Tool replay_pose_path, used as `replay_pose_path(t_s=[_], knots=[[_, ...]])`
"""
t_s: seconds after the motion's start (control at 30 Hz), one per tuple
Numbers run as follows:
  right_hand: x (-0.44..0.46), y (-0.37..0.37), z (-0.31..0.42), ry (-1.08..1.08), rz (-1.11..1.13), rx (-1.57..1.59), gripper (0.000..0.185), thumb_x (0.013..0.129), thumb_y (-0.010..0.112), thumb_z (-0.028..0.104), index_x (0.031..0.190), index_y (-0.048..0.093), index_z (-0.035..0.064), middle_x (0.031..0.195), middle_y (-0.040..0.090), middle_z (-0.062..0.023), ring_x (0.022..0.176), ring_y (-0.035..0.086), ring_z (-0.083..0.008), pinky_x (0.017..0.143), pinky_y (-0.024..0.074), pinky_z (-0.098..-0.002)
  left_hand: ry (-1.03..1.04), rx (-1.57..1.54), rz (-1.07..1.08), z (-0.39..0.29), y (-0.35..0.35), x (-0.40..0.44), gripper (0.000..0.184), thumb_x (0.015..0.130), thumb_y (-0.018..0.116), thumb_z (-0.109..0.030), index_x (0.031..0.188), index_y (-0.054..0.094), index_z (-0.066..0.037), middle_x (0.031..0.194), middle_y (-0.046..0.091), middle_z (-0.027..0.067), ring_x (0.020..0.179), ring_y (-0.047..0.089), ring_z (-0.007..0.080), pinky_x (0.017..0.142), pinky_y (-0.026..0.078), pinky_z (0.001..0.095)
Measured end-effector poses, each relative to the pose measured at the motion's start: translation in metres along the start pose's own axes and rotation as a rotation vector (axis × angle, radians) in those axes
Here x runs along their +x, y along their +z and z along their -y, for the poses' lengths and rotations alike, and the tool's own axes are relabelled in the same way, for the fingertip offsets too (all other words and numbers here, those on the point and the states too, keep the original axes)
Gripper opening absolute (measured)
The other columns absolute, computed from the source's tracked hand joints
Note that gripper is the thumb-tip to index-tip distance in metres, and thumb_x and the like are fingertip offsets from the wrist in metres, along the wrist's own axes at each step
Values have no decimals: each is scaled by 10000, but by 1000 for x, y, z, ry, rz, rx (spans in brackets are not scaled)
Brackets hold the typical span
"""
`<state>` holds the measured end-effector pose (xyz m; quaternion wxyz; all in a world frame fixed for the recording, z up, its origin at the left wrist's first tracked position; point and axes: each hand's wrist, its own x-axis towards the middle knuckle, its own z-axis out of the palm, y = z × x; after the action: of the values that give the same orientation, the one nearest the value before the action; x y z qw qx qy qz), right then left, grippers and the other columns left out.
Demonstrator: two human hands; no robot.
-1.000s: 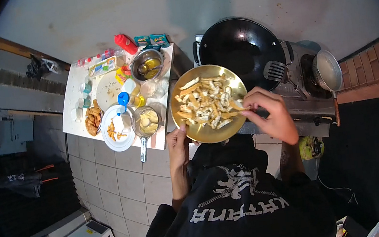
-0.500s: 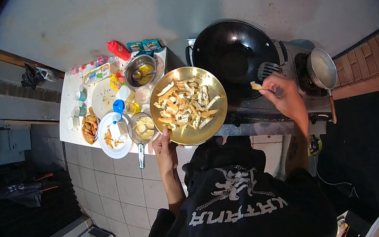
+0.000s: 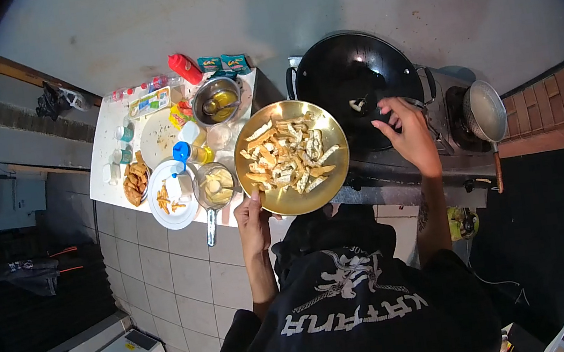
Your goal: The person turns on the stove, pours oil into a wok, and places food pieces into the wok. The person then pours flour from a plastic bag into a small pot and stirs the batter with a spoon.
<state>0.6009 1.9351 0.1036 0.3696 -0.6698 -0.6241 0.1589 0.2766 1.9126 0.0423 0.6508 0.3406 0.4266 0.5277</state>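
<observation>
My left hand (image 3: pixel 253 223) grips the near-left rim of a round gold-coloured metal plate (image 3: pixel 331 182), thumb on top. Heaped on that plate are several pale, coated strips of food (image 3: pixel 286 151) with browned edges. Over the near right side of a large black wok (image 3: pixel 326 75), my right hand (image 3: pixel 409 131) hovers with thumb and fingers apart and nothing between them. A single pale strip (image 3: pixel 357 105) is in the wok, just left of my fingertips. The slotted spatula in the wok is mostly hidden behind my right hand.
The wok sits on a stove (image 3: pixel 395 180), with a small saucepan (image 3: pixel 484 112) to its right. The white table (image 3: pixel 102 177) at left carries a metal bowl (image 3: pixel 198 112), a glass pan (image 3: pixel 218 201), a white plate (image 3: pixel 189 219), fried pieces (image 3: pixel 135 183) and a red bottle (image 3: pixel 184 68).
The strip pinched in my right hand has been let go and is now in the wok. My right fingers have spread apart. My left hand still holds the gold-coloured plate.
</observation>
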Motion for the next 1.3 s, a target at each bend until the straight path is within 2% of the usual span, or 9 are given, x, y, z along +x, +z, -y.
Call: replay_pose_path(t_s=[0.13,0.47,0.57,0.67,0.7,0.77,0.97,1.17,1.3], knots=[[-8,-7,4,62,103,43,221,793,710,79,954,591,-17,789,608,-116,622,551,-202,589,461,-318,-14,-5,-10,-3,2,0,337,989,478,-244,915,616,54,763,633,105,582,575,145,496,478,268],[-26,-17,53,20,141,158,169,815,679,47,936,589,-29,794,623,-127,658,607,-200,607,481,-290,-34,1,1,1,-1,5,338,983,494,-261,908,629,39,766,640,92,590,585,129,503,495,258],[-27,-7,67,-114,215,194,194,799,672,24,975,606,-25,811,594,-115,662,601,-205,599,472,-300,-55,11,22,3,-1,6,341,981,498,-267,899,635,34,767,641,87,595,587,125,506,499,252],[-33,13,72,-183,208,218,259,769,687,19,1012,614,-29,933,599,-146,798,594,-289,689,477,-352,-68,21,60,6,0,5,347,984,490,-267,908,636,39,779,645,86,599,587,123,509,500,250],[-34,18,73,-184,210,218,259,769,687,19,1012,614,-29,933,599,-146,798,594,-289,689,477,-352,-58,22,77,6,2,3,348,986,486,-265,918,633,42,788,648,89,600,587,122,509,500,250],[-34,26,74,-272,202,174,258,770,683,36,1012,616,-24,969,588,-152,892,566,-325,769,464,-388,-53,35,118,4,4,1,348,991,474,-257,945,627,53,803,652,97,608,592,122,507,495,249],[-33,38,76,-224,203,75,225,769,677,69,962,604,-21,910,551,-150,910,538,-336,812,439,-413,-58,32,131,9,5,-1,345,993,472,-252,928,628,49,788,651,97,624,605,123,506,491,247],[-35,48,72,-218,204,15,142,767,662,51,859,574,-11,872,536,-155,914,520,-343,807,427,-412,-60,48,142,7,11,-3,350,992,476,-257,909,635,44,777,651,92,614,603,121,506,490,245],[-36,53,68,-225,165,71,124,766,650,28,846,562,-9,861,540,-155,892,524,-345,786,427,-414,-77,53,137,8,14,-3,344,992,474,-250,930,637,46,789,658,92,619,607,116,505,492,239]])
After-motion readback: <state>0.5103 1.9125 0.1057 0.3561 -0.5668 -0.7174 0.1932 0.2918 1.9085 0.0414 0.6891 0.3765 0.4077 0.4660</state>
